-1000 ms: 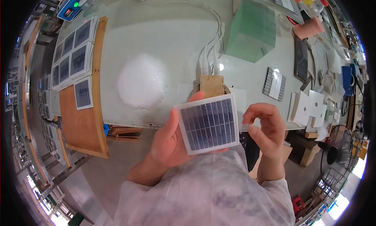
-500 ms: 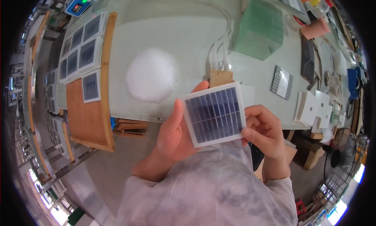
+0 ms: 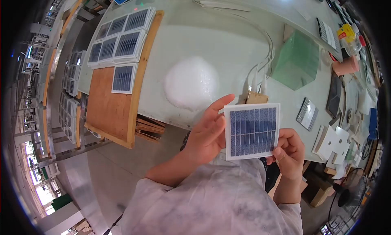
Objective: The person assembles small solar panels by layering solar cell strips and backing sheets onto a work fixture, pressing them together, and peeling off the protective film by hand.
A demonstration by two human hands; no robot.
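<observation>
A small square solar panel (image 3: 252, 131) with a white border and blue cells is held up in front of me, its cell side facing me. My right hand (image 3: 291, 155) pinches it at the lower right corner between thumb and fingers. Beside the panel's left edge is my left hand (image 3: 205, 139), with its fingers stretched out and apart; part of it may lie behind the panel, so I cannot tell whether it touches. Just beyond the panel's top edge, a tan block (image 3: 257, 97) with white cables lies on the table (image 3: 163, 113).
A white round mound (image 3: 191, 83) sits on the table. To the left, stacked solar panels (image 3: 126, 43) and a single panel (image 3: 123, 78) rest on a wooden board (image 3: 108, 113). At right are a green translucent block (image 3: 297, 60), a small cell strip (image 3: 307, 114) and white plates (image 3: 326, 141).
My view has turned, so the table items appear farther right. The panel has been straightened from its tilt. My left hand has loosened from its left edge, its fingers spreading; my right hand still grips it.
</observation>
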